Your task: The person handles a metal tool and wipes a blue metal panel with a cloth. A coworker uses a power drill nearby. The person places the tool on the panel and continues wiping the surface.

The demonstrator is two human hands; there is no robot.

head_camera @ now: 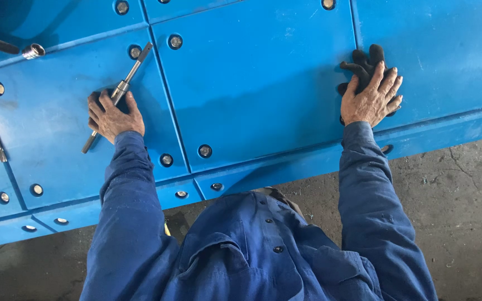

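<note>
A worker in blue coveralls leans over a smooth blue panelled surface (263, 83) studded with recessed bolts. The left hand (112, 116) curls over the middle of a long steel socket wrench (119, 92), whose shaft runs diagonally out past the fingers at both ends; how firmly it is gripped is hard to judge from above. The right hand (372, 100) lies flat, fingers spread, pressing a dark work glove (364, 62) against the panel near its lower edge. Cracked concrete floor (464, 212) lies below.
</note>
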